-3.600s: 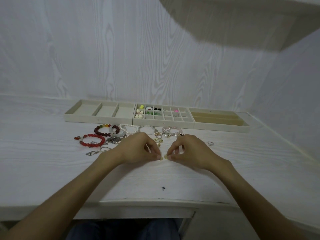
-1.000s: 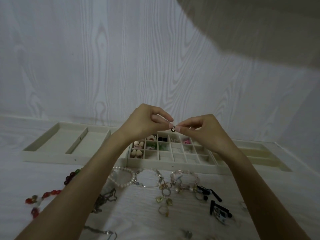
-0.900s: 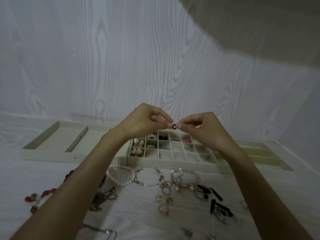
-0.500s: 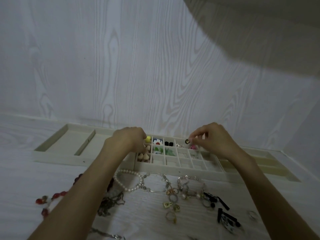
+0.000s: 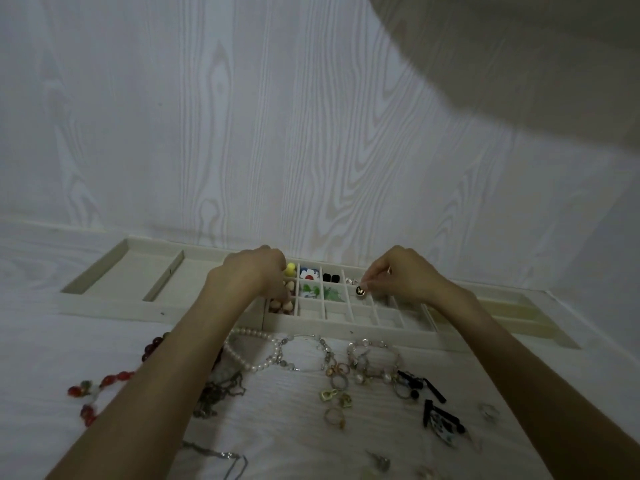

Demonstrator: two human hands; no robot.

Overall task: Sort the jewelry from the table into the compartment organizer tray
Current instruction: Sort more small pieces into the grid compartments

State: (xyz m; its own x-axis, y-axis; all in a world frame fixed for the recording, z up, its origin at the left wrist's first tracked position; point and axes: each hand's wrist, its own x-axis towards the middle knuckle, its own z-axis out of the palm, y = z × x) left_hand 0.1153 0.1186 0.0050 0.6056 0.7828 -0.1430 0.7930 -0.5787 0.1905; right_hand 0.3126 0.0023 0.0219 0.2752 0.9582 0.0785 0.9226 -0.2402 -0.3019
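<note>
The cream compartment organizer tray [image 5: 349, 323] lies along the wall, with small items in its upper left cells. My right hand [image 5: 405, 275] pinches a small round black earring [image 5: 361, 291] with a gold rim just above a middle cell. My left hand [image 5: 254, 276] hovers over the tray's left column with its fingers curled down; its fingertips are hidden, so I cannot tell whether it holds anything. Loose jewelry lies in front of the tray: a pearl bracelet [image 5: 249, 356], a red bead bracelet [image 5: 104, 382], gold rings [image 5: 336, 379] and black clips [image 5: 438, 408].
A wide-cell tray [image 5: 121, 271] adjoins on the left and a long-slot tray [image 5: 505, 308] on the right. A dark chain [image 5: 218, 393] lies under my left forearm, and a silver ring [image 5: 488, 410] rests at the right. The wall stands right behind the trays.
My hands have parted and dropped from chest height to the tray. The right hand carried the black earring down over a middle cell; the left went to the left column.
</note>
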